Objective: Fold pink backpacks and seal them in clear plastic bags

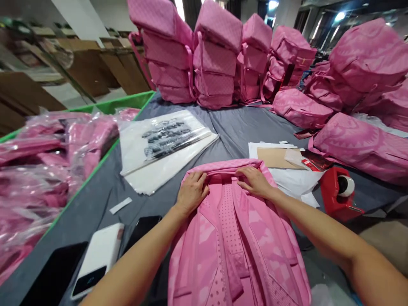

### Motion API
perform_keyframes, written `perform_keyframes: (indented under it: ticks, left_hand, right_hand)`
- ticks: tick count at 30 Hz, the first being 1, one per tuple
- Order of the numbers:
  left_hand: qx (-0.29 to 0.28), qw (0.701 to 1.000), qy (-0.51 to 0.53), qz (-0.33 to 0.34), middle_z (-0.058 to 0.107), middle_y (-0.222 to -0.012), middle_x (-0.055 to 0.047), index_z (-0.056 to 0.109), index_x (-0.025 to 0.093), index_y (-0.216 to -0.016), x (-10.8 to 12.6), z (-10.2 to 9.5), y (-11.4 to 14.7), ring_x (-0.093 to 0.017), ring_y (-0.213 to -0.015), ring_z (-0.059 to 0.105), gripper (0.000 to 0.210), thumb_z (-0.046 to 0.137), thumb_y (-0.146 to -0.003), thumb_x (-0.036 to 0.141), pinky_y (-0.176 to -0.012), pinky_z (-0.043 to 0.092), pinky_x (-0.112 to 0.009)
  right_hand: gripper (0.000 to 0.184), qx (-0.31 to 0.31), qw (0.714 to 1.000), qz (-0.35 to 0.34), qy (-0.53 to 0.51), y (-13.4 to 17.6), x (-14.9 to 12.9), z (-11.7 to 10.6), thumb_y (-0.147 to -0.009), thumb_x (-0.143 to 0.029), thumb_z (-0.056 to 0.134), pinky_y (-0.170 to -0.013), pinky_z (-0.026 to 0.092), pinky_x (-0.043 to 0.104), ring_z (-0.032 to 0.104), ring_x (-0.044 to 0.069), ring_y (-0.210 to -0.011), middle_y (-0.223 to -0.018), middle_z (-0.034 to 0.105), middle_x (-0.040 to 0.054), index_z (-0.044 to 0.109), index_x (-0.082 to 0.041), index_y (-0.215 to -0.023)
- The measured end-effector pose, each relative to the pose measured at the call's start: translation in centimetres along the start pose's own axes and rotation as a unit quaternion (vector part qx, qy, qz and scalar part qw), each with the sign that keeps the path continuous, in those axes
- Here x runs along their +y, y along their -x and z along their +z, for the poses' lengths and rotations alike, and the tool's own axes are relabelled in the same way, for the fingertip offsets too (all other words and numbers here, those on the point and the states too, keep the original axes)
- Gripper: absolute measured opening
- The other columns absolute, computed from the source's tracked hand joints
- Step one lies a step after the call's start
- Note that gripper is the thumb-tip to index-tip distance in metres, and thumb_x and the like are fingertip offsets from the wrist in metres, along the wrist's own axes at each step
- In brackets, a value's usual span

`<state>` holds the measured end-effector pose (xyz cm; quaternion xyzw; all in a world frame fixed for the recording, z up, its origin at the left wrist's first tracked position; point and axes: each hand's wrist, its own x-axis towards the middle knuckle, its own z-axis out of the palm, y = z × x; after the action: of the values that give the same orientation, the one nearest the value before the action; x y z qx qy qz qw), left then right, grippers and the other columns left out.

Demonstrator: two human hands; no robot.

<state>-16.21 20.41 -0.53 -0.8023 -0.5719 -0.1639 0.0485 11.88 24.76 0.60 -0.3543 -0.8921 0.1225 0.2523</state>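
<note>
A pink backpack [229, 238] lies in front of me with its shoulder straps and dotted back panel facing up. My left hand [193, 190] grips the left part of its top edge, fingers curled over the rim. Toward the right end of the same edge, my right hand [254, 180] holds on with its fingers bent over the fabric; some fingertips are hidden in the fold. Just beyond the backpack, clear printed plastic bags [165, 148] are stacked at the left. White paper and a brown card [276, 157] lie beyond my right hand.
Stacked pink backpacks [213, 59] line the table's far side, with more [360, 144] at the right. A green-edged bin [105, 159] of plastic-wrapped pink bags stands left. A red tape dispenser [338, 193] sits right; a white power bank [98, 259] and dark phone [54, 276] lie left.
</note>
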Motion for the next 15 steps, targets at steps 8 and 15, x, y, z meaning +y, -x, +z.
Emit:
perform_keyframes:
  ticks: [8,15]
  left_hand:
    - [-0.171,0.982,-0.062,-0.047,0.071,-0.124,-0.023,0.068,0.007,-0.121,0.6,-0.7,-7.8,-0.036,-0.120,0.065,0.044,0.046,-0.099,0.039,-0.105,0.047,-0.045]
    - [-0.163,0.981,0.051,-0.097,0.043,-0.161,-0.023,0.035,0.011,-0.159,5.1,2.8,-5.5,-0.040,-0.152,0.036,0.087,0.041,-0.096,0.071,-0.123,0.027,-0.057]
  right_hand:
    - [0.043,-0.062,0.989,0.132,0.013,-6.5,3.5,2.6,-0.090,-0.037,0.076,-0.103,0.052,0.043,0.067,0.030,-0.119,-0.128,0.072,0.0127,0.068,-0.019,-0.128]
    - [0.038,-0.024,0.989,0.139,0.038,-7.7,3.6,4.7,-0.096,-0.026,0.065,-0.107,0.051,0.045,0.066,0.028,-0.123,-0.133,0.069,0.0155,0.065,-0.016,-0.133]
